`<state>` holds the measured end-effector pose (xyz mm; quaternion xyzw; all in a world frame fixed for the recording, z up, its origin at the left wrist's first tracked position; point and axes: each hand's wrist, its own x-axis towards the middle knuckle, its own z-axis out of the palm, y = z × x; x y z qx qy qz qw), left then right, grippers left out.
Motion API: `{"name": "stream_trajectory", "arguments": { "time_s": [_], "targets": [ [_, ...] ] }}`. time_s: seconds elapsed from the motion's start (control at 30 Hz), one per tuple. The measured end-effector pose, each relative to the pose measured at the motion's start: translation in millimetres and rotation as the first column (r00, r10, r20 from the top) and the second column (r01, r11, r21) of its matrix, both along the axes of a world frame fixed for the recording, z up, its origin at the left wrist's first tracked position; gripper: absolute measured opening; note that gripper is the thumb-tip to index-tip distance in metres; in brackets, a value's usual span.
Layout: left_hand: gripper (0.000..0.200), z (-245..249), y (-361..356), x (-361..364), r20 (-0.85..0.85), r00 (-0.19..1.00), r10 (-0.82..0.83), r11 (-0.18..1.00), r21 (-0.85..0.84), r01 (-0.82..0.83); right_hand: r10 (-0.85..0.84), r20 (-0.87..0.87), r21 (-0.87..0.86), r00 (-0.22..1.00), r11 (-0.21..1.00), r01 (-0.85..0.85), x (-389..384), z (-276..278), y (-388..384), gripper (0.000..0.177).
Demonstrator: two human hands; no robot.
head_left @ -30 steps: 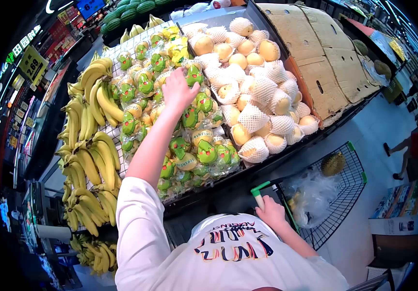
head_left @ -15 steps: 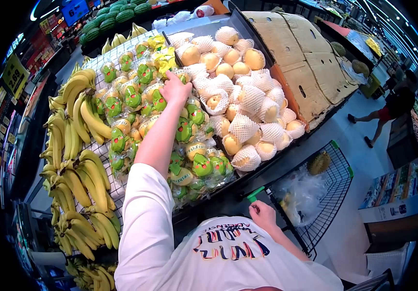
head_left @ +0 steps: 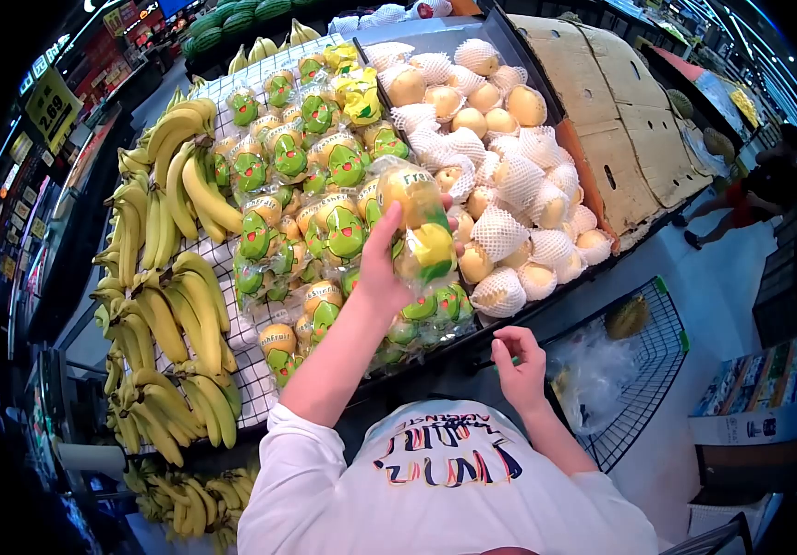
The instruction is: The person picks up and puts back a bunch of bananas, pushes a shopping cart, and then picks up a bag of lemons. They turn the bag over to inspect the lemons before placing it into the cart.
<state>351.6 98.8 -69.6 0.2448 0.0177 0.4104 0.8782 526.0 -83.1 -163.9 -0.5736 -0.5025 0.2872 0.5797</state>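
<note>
One view, head cam: L hand (head_left: 382,270) closed round a fruit pack (head_left: 417,220), thumb on the near side. The pack is held upright just above the pile (head_left: 311,166) of like packs, w/ bananas (head_left: 186,277) to its left and netted fruit (head_left: 521,185) to its right. R hand (head_left: 521,363) empty, fingers loosely curled and spread, near the cart (head_left: 659,365) rim; contact w/ rim cannot be told. Cardboard (head_left: 602,102) lies beyond the netted fruit.

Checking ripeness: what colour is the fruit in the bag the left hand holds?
Golden yellow, in the clear bag held by the left hand; head view.
</note>
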Motion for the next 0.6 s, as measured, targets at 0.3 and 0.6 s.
{"name": "stream_trajectory", "arguments": {
  "time_s": [0.3, 0.6],
  "targets": [
    [0.094, -30, -72, 23, 0.506, 0.851, -0.139, 0.965, -0.124, 0.231, 0.015, 0.404, 0.424, 0.915, 0.883, -0.201, -36, 71, 12, 0.064],
    [0.083, -42, -87, 28, 0.541, 0.825, -0.165, 0.935, -0.180, 0.305, -0.110, 0.456, 0.515, 0.883, 0.842, -0.161, -43, 45, 10, 0.071]
  ]
}}
